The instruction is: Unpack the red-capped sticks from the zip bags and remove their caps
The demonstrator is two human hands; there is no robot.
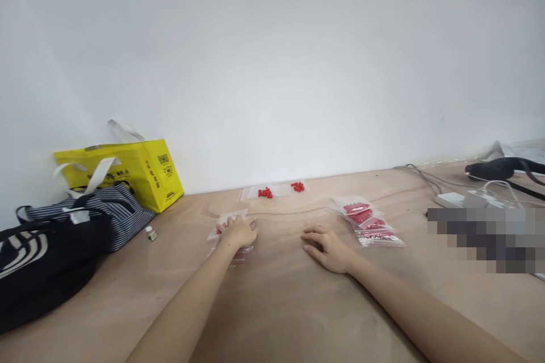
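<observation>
My left hand rests on a small stack of clear zip bags left of the middle, its fingers spread over the plastic. A bit of red shows beside those fingers; most of the stack is hidden under the hand. My right hand lies on the table with thumb and fingers apart, holding nothing. Just beyond it, to the right, is an overlapping pile of zip bags with small red pieces inside. Farther back, near the wall, a flat clear bag has loose red pieces at its left and more red pieces at its right.
On the left stand a yellow shopping bag, a striped bag and a black bag, with a tiny bottle beside them. Cables and a white power strip lie at the right. A white wall borders the wooden table.
</observation>
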